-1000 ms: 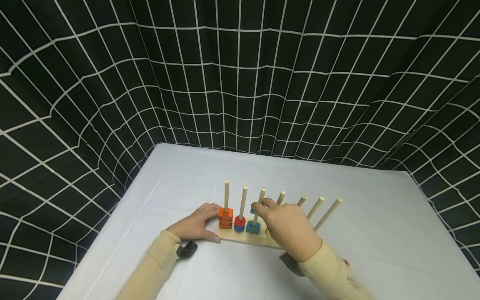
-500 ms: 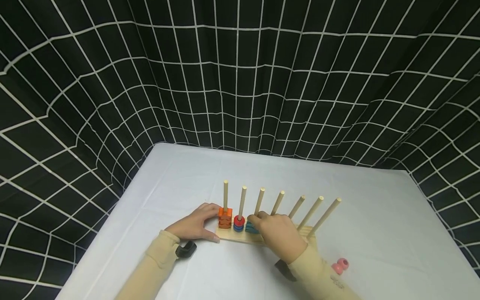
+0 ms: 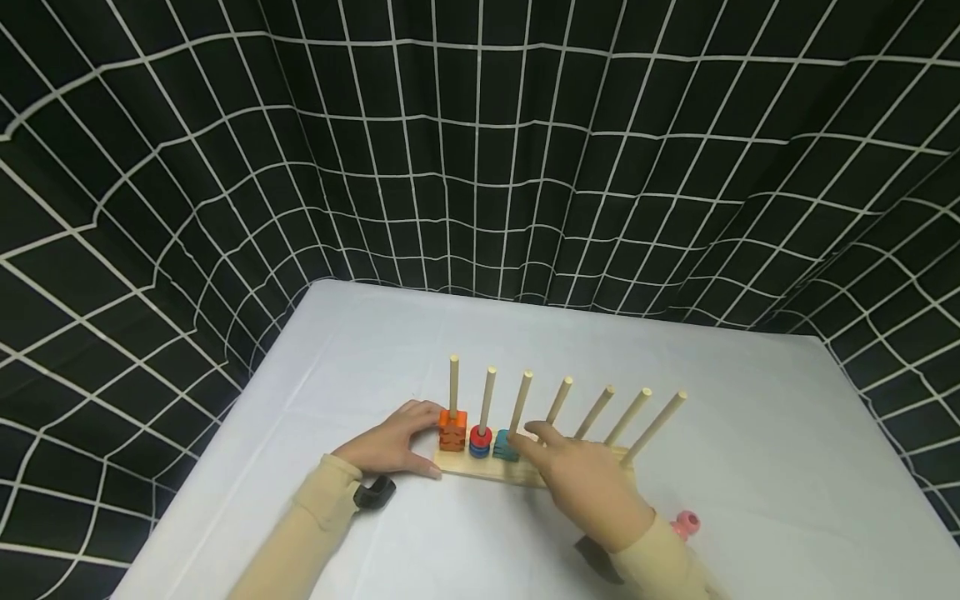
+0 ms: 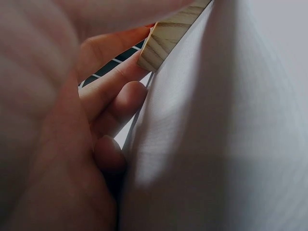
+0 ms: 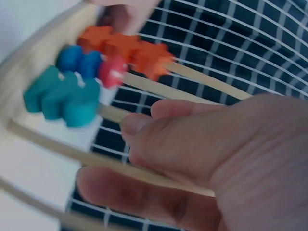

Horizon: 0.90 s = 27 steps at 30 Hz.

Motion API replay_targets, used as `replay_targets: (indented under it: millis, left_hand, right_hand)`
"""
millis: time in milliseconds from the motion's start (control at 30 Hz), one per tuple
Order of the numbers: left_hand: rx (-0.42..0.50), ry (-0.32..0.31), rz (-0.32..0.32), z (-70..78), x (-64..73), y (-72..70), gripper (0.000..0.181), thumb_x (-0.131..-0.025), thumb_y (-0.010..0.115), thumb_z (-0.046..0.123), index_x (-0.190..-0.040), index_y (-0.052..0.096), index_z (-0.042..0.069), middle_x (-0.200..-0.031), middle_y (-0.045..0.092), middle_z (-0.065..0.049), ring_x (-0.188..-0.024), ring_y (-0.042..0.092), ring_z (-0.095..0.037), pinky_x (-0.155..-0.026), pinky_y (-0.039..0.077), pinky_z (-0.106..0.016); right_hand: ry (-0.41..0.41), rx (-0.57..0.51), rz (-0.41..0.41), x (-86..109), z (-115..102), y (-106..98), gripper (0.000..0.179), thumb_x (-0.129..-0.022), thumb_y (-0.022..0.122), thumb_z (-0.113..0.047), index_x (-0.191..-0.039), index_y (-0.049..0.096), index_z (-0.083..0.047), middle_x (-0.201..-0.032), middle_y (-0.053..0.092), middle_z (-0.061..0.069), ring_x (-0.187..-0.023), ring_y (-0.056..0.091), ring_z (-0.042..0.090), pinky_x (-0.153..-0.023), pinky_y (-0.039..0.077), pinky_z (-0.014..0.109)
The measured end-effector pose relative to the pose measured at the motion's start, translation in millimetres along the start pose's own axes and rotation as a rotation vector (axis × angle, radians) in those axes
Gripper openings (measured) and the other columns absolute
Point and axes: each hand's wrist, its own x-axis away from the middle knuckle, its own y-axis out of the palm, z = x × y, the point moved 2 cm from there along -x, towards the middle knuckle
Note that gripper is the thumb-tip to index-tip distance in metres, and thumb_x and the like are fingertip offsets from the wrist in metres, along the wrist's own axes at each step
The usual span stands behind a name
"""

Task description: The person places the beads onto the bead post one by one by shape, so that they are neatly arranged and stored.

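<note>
A wooden peg board (image 3: 487,468) with a row of upright dowels lies on the table. My left hand (image 3: 390,442) holds its left end, thumb at the front and fingers behind; the left wrist view shows fingertips against the board's end (image 4: 166,38). Orange star-shaped beads (image 3: 452,432) fill the leftmost peg's base. Beside them sit blue beads with a red one (image 3: 480,437) on top. Teal wavy-edged beads (image 5: 65,98) are stacked low on the third peg. My right hand (image 3: 592,483) hovers just above and right of the teal stack, fingers spread among the pegs, holding nothing.
Pink beads (image 3: 687,522) lie on the white table right of my right forearm, partly hidden by the sleeve. The pegs to the right of the teal stack stand bare and tall. A dark gridded cloth (image 3: 495,150) hangs behind the table.
My right hand lowered a teal bead down the third peg onto the stack, let go, and drew slightly up and right. The left hand has stayed at the board's end.
</note>
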Motion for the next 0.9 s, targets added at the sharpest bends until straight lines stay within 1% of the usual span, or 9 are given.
replay_targets:
  millis: [67,200,267,333,467,567,633,733,900]
  left_hand:
    - [-0.003,-0.005,-0.002,-0.3,-0.2,0.0,0.075,-0.069,0.080,0.051,-0.135,0.053,0.027,-0.139,0.043,0.013,-0.132,0.033,-0.013,-0.112,0.029,-0.046]
    - [-0.011,-0.015,-0.005,-0.4,0.0,-0.3,0.075,-0.069,0.080,0.050,-0.135,0.053,0.027,-0.139,0.043,0.014,-0.132,0.033,-0.012,-0.112,0.029,-0.044]
    - [-0.004,-0.016,-0.003,0.6,0.4,-1.0,0.075,-0.069,0.080,0.049,-0.135,0.053,0.026,-0.139,0.043,0.012,-0.133,0.033,-0.014,-0.112,0.029,-0.046]
    - [0.006,-0.013,-0.004,1.6,0.8,-1.5,0.075,-0.070,0.080,0.049,-0.135,0.053,0.024,-0.140,0.042,0.010,-0.133,0.033,-0.016,-0.112,0.029,-0.048]
    - [-0.001,-0.017,-0.006,2.6,-0.2,-1.2,0.075,-0.070,0.080,0.049,-0.135,0.053,0.023,-0.140,0.043,0.009,-0.133,0.033,-0.016,-0.112,0.029,-0.047]
    - [-0.013,-0.023,-0.007,2.2,-0.5,-0.7,0.075,-0.070,0.080,0.050,-0.135,0.053,0.024,-0.140,0.043,0.010,-0.133,0.033,-0.015,-0.112,0.030,-0.046]
    - [-0.010,-0.022,-0.005,2.1,-0.3,-0.7,0.075,-0.070,0.080,0.050,-0.135,0.053,0.023,-0.139,0.043,0.010,-0.132,0.034,-0.015,-0.112,0.030,-0.046]
    - [-0.008,-0.016,-0.005,2.2,-0.2,-0.8,0.075,-0.070,0.080,0.050,-0.135,0.053,0.023,-0.139,0.043,0.010,-0.132,0.034,-0.016,-0.111,0.030,-0.047]
    - [-0.004,-0.013,-0.006,3.2,-0.2,-1.5,0.075,-0.070,0.080,0.050,-0.135,0.053,0.023,-0.139,0.044,0.010,-0.132,0.034,-0.016,-0.112,0.030,-0.046]
  right_hand:
    - [0.003,-0.010,0.035,12.2,3.2,-11.5,0.048,-0.073,0.077,-0.004,-0.114,0.063,-0.025,-0.104,0.065,-0.005,-0.056,0.059,0.007,-0.037,0.034,0.019]
    - [0.032,-0.008,0.082,41.7,12.4,-29.1,0.047,-0.068,0.081,-0.004,-0.109,0.066,-0.022,-0.097,0.066,-0.008,-0.070,0.065,0.007,-0.045,0.047,0.021]
    - [0.092,-0.006,0.051,58.7,19.4,-33.0,0.047,-0.068,0.082,-0.006,-0.109,0.066,-0.022,-0.097,0.067,-0.010,-0.074,0.065,0.005,-0.051,0.051,0.022]
    - [0.182,-0.014,0.000,75.8,28.7,-32.5,0.048,-0.068,0.084,-0.010,-0.110,0.066,-0.024,-0.094,0.067,-0.012,-0.071,0.063,0.003,-0.057,0.053,0.023]
    - [0.378,-0.046,-0.131,109.0,51.4,-21.0,0.045,-0.071,0.083,-0.015,-0.110,0.066,-0.024,-0.093,0.066,-0.011,-0.070,0.061,0.005,-0.057,0.053,0.027]
    - [0.469,-0.094,-0.220,130.0,66.7,-6.2,0.046,-0.069,0.084,-0.015,-0.111,0.065,-0.020,-0.098,0.065,-0.004,-0.078,0.063,0.011,-0.059,0.055,0.033]
    - [0.499,-0.128,-0.273,140.1,74.1,4.5,0.047,-0.068,0.084,-0.016,-0.111,0.065,-0.017,-0.101,0.064,0.001,-0.083,0.064,0.017,-0.061,0.056,0.038]
    - [0.494,-0.157,-0.296,150.3,80.3,18.0,0.048,-0.068,0.085,-0.015,-0.111,0.064,-0.015,-0.103,0.063,0.006,-0.088,0.064,0.022,-0.067,0.057,0.040]
    - [0.518,-0.194,-0.356,156.7,81.9,32.6,0.042,-0.072,0.081,-0.016,-0.111,0.064,-0.019,-0.102,0.061,0.004,-0.084,0.063,0.016,-0.066,0.057,0.035]
